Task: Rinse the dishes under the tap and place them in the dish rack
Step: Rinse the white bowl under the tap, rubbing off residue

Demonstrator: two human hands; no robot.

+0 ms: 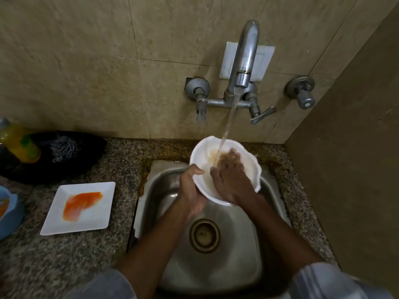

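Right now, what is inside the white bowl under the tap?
Inside the white bowl: running water, brownish residue and the right hand rubbing it. The hand covers much of the bottom.

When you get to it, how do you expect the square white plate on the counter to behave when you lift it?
The square white plate looks rigid and probably breakable, so it should hold its shape. It lies flat on the granite counter, so its low rim may be hard to get fingers under. The orange smear could be greasy, and wet hands would likely make it slippery.
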